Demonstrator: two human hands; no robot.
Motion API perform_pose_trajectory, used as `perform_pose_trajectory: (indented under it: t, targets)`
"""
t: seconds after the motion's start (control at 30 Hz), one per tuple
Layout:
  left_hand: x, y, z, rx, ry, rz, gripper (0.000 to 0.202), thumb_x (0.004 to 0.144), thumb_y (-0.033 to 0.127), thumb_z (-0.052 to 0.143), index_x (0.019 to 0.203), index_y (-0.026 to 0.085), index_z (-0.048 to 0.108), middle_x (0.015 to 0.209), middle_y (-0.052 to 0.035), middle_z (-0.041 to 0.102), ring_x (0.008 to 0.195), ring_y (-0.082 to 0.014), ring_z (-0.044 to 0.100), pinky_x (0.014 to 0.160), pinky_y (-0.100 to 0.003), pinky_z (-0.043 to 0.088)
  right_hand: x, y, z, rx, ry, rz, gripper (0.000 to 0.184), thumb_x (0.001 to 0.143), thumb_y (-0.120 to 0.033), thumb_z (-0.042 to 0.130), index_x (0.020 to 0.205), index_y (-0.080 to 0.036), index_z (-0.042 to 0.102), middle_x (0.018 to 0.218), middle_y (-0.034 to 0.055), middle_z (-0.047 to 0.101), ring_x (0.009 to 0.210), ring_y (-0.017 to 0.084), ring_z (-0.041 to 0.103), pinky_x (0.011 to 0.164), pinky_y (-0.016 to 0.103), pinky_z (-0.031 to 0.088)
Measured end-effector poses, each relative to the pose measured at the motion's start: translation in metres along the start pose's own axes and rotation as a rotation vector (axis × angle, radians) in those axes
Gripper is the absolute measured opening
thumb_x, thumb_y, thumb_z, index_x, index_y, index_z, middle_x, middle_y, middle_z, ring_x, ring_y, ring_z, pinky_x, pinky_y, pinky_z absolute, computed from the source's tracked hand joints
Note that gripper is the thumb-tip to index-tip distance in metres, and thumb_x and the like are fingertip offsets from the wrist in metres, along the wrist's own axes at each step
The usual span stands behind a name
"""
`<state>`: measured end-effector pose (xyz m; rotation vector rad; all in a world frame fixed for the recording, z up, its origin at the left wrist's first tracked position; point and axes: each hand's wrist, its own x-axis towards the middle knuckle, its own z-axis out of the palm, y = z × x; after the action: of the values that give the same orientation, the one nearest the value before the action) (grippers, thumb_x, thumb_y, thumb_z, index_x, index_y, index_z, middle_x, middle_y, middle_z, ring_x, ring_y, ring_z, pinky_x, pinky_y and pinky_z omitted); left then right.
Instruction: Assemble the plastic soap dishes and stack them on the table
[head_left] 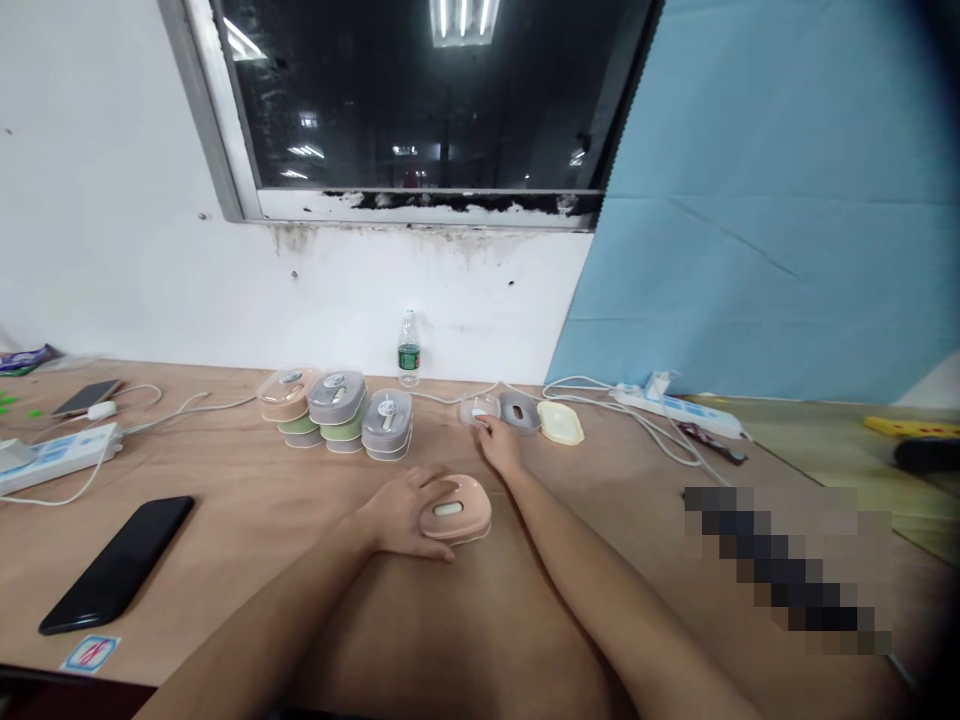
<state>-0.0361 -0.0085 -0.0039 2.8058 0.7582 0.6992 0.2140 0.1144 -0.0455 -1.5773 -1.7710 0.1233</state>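
My left hand (405,512) rests on the wooden table (247,500), its fingers wrapped round the side of a pink oval box (457,510) with a white slot on top. My right hand (496,440) reaches farther back and pinches a clear oval lid (477,408). Right of that lid lie a grey oval piece (519,411) and a pale yellow oval piece (560,423). To the left stand stacks of closed oval boxes (337,410) in pink, grey and green.
A water bottle (409,350) stands by the wall. A black phone (118,562) lies at front left, with a power strip (56,455) and another phone (86,398) behind it. Another power strip (679,407) with white cables lies at the right, before a blue panel.
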Motion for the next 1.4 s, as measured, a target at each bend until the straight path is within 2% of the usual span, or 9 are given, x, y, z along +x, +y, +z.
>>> perform_pose_trajectory:
  t: [0.1, 0.23, 0.4, 0.53, 0.67, 0.9, 1.0, 1.2, 1.4]
  targets:
    - [-0.002, 0.000, 0.003, -0.003, -0.023, -0.051, 0.096, 0.058, 0.067, 0.074, 0.137, 0.022, 0.042, 0.146, -0.0172, 0.038, 0.123, -0.0354, 0.050, 0.097, -0.046, 0.047, -0.001, 0.000, 0.000, 0.024, 0.029, 0.009, 0.039, 0.087, -0.032, 0.047, 0.120, -0.020, 0.063, 0.082, 0.0066, 0.071, 0.073, 0.022, 0.064, 0.074, 0.033, 0.048]
    - [-0.002, -0.002, 0.005, -0.008, -0.035, -0.096, 0.084, 0.062, 0.054, 0.076, 0.135, 0.028, 0.044, 0.146, -0.0114, 0.038, 0.113, -0.0315, 0.058, 0.090, -0.042, 0.052, -0.009, -0.006, -0.009, 0.103, 0.044, -0.031, 0.045, 0.086, -0.036, 0.048, 0.127, -0.019, 0.056, 0.069, 0.0018, 0.065, 0.065, 0.020, 0.059, 0.068, 0.032, 0.047]
    - [0.000, -0.003, 0.001, 0.033, 0.127, -0.091, 0.075, 0.064, 0.047, 0.076, 0.131, 0.026, 0.048, 0.143, -0.0128, 0.040, 0.124, -0.0327, 0.047, 0.102, -0.047, 0.043, -0.026, -0.018, -0.024, 0.162, -0.018, -0.096, 0.042, 0.087, -0.040, 0.047, 0.122, -0.019, 0.058, 0.068, 0.0002, 0.061, 0.063, 0.018, 0.056, 0.063, 0.029, 0.044]
    - [0.001, 0.002, -0.007, -0.019, 0.257, -0.133, 0.069, 0.072, 0.047, 0.072, 0.131, 0.024, 0.047, 0.140, -0.0140, 0.039, 0.129, -0.0301, 0.043, 0.105, -0.045, 0.042, -0.043, -0.029, -0.037, 0.211, -0.113, -0.167, 0.041, 0.086, -0.032, 0.048, 0.125, -0.019, 0.056, 0.079, 0.0023, 0.065, 0.063, 0.016, 0.056, 0.062, 0.028, 0.045]
    - [0.000, 0.003, -0.010, -0.072, 0.329, -0.196, 0.065, 0.077, 0.047, 0.068, 0.133, 0.025, 0.044, 0.140, -0.0133, 0.038, 0.129, -0.0297, 0.043, 0.106, -0.047, 0.041, -0.060, -0.043, -0.045, 0.193, -0.154, -0.295, 0.053, 0.079, -0.021, 0.052, 0.131, -0.024, 0.051, 0.106, 0.0062, 0.067, 0.073, 0.018, 0.060, 0.071, 0.032, 0.048]
    - [-0.001, -0.001, -0.007, -0.117, 0.310, -0.188, 0.061, 0.076, 0.047, 0.070, 0.129, 0.025, 0.048, 0.139, -0.0119, 0.037, 0.128, -0.0295, 0.044, 0.106, -0.046, 0.042, -0.063, -0.052, -0.041, 0.134, -0.050, -0.333, 0.020, 0.081, -0.022, 0.050, 0.094, -0.023, 0.065, 0.086, 0.0065, 0.067, 0.080, 0.022, 0.062, 0.072, 0.032, 0.049]
    - [-0.002, 0.000, -0.008, -0.116, 0.298, -0.170, 0.061, 0.075, 0.048, 0.070, 0.128, 0.025, 0.049, 0.138, -0.0111, 0.038, 0.125, -0.0293, 0.047, 0.104, -0.046, 0.043, -0.061, -0.047, -0.042, 0.165, 0.071, -0.282, 0.018, 0.084, -0.026, 0.052, 0.098, -0.024, 0.064, 0.089, 0.0049, 0.068, 0.073, 0.018, 0.062, 0.068, 0.030, 0.050]
    - [-0.001, 0.005, -0.012, -0.123, 0.278, -0.122, 0.058, 0.081, 0.045, 0.064, 0.131, 0.023, 0.045, 0.138, -0.0127, 0.034, 0.131, -0.0295, 0.038, 0.107, -0.046, 0.038, -0.059, -0.039, -0.047, 0.233, 0.157, -0.611, 0.013, 0.089, -0.022, 0.050, 0.092, -0.022, 0.062, 0.109, 0.0086, 0.066, 0.100, 0.020, 0.063, 0.081, 0.034, 0.053]
    - [-0.001, 0.005, -0.012, -0.135, 0.275, -0.120, 0.059, 0.081, 0.046, 0.063, 0.132, 0.023, 0.045, 0.137, -0.0135, 0.033, 0.132, -0.0304, 0.037, 0.107, -0.046, 0.039, -0.060, -0.039, -0.044, 0.219, 0.213, -0.583, 0.021, 0.087, -0.023, 0.054, 0.107, -0.022, 0.059, 0.109, 0.0085, 0.067, 0.090, 0.019, 0.066, 0.077, 0.034, 0.056]
